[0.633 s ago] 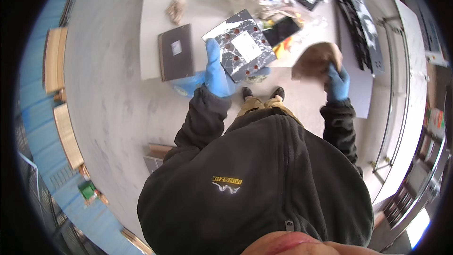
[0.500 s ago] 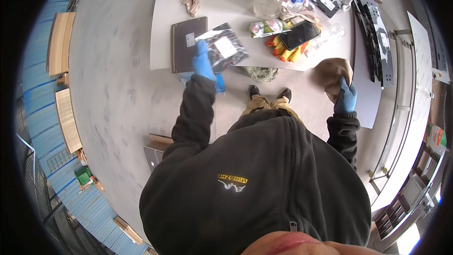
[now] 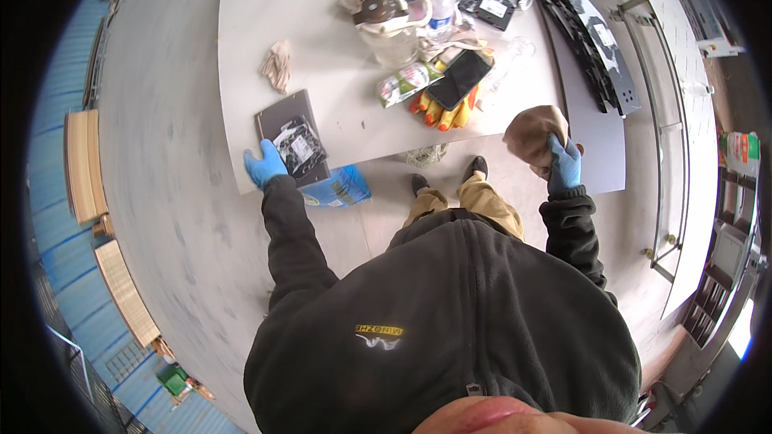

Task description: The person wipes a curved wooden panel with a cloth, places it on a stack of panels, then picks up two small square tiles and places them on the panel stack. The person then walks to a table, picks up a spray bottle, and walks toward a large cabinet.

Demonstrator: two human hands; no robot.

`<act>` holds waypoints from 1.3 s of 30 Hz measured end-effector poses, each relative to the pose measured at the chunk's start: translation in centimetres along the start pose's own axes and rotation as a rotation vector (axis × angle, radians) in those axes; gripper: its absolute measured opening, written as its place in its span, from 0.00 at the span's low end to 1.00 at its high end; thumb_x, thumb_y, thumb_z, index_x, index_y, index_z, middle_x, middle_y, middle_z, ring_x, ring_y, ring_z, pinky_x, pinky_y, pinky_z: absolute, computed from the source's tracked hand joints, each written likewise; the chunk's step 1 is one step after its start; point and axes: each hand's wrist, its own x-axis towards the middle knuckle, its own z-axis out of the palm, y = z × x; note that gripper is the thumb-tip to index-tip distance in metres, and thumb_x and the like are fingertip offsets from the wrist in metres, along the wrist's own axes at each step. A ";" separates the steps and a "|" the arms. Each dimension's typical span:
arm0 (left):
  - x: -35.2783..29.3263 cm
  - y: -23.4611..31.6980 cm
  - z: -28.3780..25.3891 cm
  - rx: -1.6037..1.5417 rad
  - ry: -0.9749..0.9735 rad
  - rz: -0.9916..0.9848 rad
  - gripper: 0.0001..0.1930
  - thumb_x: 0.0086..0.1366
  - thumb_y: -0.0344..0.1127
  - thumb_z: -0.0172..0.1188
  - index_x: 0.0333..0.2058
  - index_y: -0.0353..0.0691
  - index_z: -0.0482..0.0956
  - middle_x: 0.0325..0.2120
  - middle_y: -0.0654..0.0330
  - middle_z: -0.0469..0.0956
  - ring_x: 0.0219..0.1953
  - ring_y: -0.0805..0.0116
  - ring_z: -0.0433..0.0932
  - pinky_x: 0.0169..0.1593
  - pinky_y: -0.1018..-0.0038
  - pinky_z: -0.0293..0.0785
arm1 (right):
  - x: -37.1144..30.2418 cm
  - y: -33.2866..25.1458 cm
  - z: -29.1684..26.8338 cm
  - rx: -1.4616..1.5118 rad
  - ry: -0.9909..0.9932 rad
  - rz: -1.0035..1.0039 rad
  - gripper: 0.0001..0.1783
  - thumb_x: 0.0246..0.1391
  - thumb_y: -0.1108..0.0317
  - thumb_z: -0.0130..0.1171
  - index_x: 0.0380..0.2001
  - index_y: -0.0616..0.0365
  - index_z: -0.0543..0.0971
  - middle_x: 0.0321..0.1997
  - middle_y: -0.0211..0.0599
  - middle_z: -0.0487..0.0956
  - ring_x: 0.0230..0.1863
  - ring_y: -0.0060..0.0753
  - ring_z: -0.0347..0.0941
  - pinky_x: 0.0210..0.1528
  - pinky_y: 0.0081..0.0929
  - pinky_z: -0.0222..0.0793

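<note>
My left hand [image 3: 265,165], in a blue glove, is at the left front edge of the table. Its thumb and fingers are apart beside a dark flat panel [image 3: 299,106]. On that panel lies a clear and black plastic packet [image 3: 301,149] with a white label, close to the fingertips. My right hand [image 3: 565,167], gloved in blue too, grips a bunched brown cloth [image 3: 537,133] off the table's front right. Part of the right fingers is hidden behind the cloth.
The white table [image 3: 241,40] carries a clear jug [image 3: 394,44], a water bottle [image 3: 441,12], a phone [image 3: 460,79] on yellow-orange gloves [image 3: 438,116], a green-white packet [image 3: 408,84] and a crumpled cloth [image 3: 277,67]. Black metal parts [image 3: 591,40] lie at right. A blue bag [image 3: 338,189] hangs below the front edge.
My left hand has moved left and let go of the plastic packet, which now lies on the dark panel. The right hand still holds the brown cloth. The whole view has shifted and turned.
</note>
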 end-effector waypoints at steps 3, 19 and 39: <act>-7.5 14.7 -2.9 -0.184 -0.047 0.521 0.35 0.62 0.46 0.68 0.62 0.29 0.72 0.61 0.37 0.73 0.63 0.40 0.71 0.67 0.53 0.66 | 0.8 -1.1 -0.9 0.112 -0.036 0.021 0.19 0.66 0.58 0.60 0.47 0.65 0.81 0.31 0.27 0.77 0.26 0.20 0.72 0.25 0.18 0.67; -22.5 52.7 27.4 0.633 -0.898 1.599 0.70 0.43 0.65 0.74 0.78 0.48 0.42 0.76 0.49 0.48 0.77 0.46 0.47 0.76 0.48 0.42 | 6.2 -6.5 -12.3 0.236 -0.123 0.177 0.20 0.68 0.59 0.58 0.52 0.68 0.79 0.40 0.26 0.77 0.37 0.16 0.70 0.38 0.17 0.69; -21.1 56.6 23.3 0.012 -0.911 1.101 0.65 0.44 0.47 0.82 0.76 0.46 0.47 0.59 0.45 0.69 0.61 0.52 0.70 0.66 0.62 0.65 | 10.8 -8.3 -12.2 0.346 -0.257 -0.037 0.16 0.70 0.65 0.55 0.51 0.67 0.79 0.40 0.25 0.79 0.38 0.17 0.73 0.42 0.19 0.71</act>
